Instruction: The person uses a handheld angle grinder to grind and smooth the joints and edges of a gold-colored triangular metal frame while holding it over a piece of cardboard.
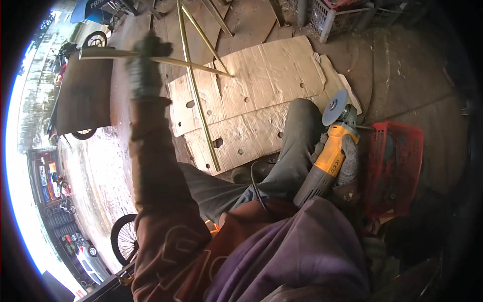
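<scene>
My left hand (146, 65), in a grey glove and a little blurred, is raised at the far left, its fingers wrapped round a gold-coloured metal tube (196, 66). The tube slants across, its far right end over the cardboard (271, 65). Another long gold tube (196, 100) runs down across the cardboard, and a third gold tube (204, 38) meets the held one near its end. Close to my right knee, my gloved right hand (348, 158) grips a yellow and grey angle grinder (329, 156). Its disc (335, 107) points away from me; whether it spins, I cannot tell.
A red plastic basket (415, 166) stands right of the grinder. Grey crates (322, 20) are at the back right. A dark cable (255, 181) crosses my lap. On the left are a brown panel (83, 93), a bicycle wheel (123, 239) and a bright street with a parked car (90, 261).
</scene>
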`<action>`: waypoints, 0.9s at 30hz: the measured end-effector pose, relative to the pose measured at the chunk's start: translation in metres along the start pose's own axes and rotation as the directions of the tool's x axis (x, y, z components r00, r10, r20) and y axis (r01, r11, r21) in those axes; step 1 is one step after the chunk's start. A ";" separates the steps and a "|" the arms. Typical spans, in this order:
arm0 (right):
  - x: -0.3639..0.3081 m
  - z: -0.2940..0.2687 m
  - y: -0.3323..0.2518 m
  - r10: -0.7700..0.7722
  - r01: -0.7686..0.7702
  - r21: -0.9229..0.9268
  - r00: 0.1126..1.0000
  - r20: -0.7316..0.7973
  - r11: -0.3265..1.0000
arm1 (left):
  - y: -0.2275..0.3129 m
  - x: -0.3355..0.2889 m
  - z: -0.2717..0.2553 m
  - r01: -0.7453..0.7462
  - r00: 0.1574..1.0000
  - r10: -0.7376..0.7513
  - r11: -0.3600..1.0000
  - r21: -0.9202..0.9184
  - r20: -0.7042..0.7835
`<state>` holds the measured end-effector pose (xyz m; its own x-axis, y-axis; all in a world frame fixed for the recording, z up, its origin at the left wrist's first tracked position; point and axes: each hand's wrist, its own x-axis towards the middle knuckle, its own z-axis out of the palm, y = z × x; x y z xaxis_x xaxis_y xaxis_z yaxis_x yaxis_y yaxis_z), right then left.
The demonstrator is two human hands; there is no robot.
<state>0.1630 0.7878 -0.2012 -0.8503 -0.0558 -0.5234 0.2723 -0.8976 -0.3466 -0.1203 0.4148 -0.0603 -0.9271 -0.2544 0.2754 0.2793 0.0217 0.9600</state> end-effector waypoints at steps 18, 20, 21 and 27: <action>0.024 0.046 0.017 -0.046 0.070 -0.242 0.993 0.106 0.968 | 0.069 -0.016 0.024 -0.214 0.973 0.182 0.939 -0.268 -0.141; 0.020 0.086 0.021 -0.032 0.072 -0.218 0.983 0.180 0.973 | 0.082 -0.009 0.012 -0.174 0.969 0.113 0.943 -0.282 -0.222; 0.024 0.095 0.023 -0.060 0.105 -0.230 0.979 0.195 0.968 | 0.086 -0.004 0.011 -0.137 0.958 0.050 0.945 -0.297 -0.284; 0.060 0.111 0.054 -0.026 0.167 -0.457 0.954 0.300 0.874 | 0.098 -0.007 -0.023 -0.118 0.993 0.105 0.902 -0.415 -0.054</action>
<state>0.0764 0.6873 -0.1645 -0.9528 -0.1613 -0.2571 0.3018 -0.5940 -0.7457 -0.0805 0.3969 0.0304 -0.8776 -0.3028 0.3717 0.4654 -0.3515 0.8123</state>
